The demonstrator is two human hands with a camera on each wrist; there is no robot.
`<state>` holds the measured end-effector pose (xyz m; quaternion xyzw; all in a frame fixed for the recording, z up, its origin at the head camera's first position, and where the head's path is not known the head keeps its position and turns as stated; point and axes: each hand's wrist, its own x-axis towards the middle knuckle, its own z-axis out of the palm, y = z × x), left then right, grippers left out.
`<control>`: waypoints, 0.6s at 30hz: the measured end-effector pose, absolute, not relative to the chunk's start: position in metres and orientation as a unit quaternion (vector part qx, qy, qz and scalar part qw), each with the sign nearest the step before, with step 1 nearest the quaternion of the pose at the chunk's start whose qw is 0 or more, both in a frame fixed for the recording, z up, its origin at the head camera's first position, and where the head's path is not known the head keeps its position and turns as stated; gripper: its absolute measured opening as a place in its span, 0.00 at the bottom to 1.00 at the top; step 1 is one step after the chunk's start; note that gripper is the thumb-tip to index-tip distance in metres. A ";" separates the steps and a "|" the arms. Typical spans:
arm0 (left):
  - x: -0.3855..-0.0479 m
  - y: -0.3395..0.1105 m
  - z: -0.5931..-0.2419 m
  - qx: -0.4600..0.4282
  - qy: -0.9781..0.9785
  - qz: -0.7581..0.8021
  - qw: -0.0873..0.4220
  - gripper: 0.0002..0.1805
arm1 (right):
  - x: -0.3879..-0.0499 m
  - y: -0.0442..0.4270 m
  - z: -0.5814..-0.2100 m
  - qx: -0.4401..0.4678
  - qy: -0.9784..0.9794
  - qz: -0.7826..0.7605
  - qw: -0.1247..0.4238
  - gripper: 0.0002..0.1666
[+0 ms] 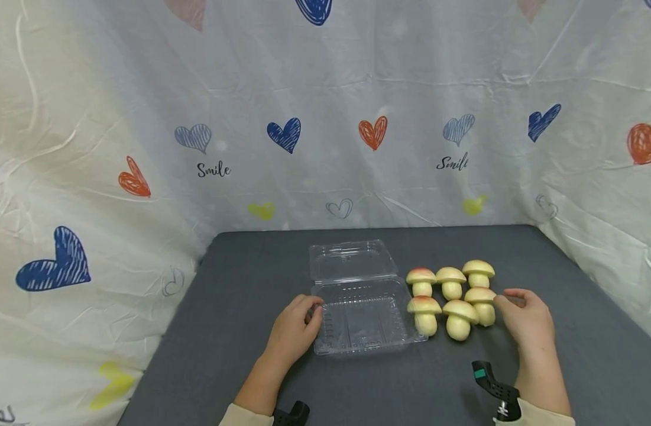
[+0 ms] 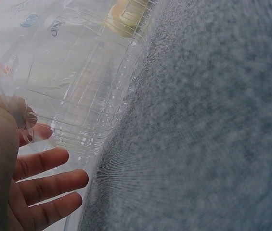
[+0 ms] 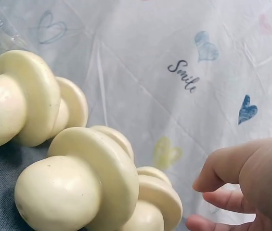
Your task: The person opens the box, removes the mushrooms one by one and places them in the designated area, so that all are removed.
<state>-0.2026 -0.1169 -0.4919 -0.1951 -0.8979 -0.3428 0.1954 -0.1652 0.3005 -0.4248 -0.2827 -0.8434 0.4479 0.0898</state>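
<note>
A clear plastic clamshell box [image 1: 365, 316] lies with its lid [image 1: 354, 260] folded back, away from me. My left hand [image 1: 295, 325] holds the box's left rim between thumb and index finger; the other fingers [image 2: 54, 187] spread loosely outside the wall. Right of the box, several toy mushrooms stand in two rows, some with reddish caps, like the front-left mushroom [image 1: 425, 316], others cream, like the front-middle mushroom [image 1: 459, 319]. Beside the front-right mushroom [image 1: 482, 306] is my right hand [image 1: 530, 322], its thumb and fingers parted with nothing between them in the right wrist view.
The dark grey table [image 1: 240, 278] carries the box and mushrooms. Behind and at the sides hangs a white curtain [image 1: 325, 177] printed with hearts and "Smile". Black wrist-camera mounts sit on both wrists, one right mount [image 1: 495, 387] reaching inward over the table.
</note>
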 end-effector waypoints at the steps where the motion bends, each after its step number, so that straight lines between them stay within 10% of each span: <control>1: -0.203 -0.117 -0.492 -0.194 -0.898 -0.342 0.195 0.09 | -0.165 0.301 -0.425 -0.279 -0.845 0.449 0.084 0.36; 18: -0.196 -0.125 -0.498 -0.178 -0.898 -0.360 0.177 0.13 | -0.169 0.294 -0.429 -0.248 -0.873 0.415 0.059 0.37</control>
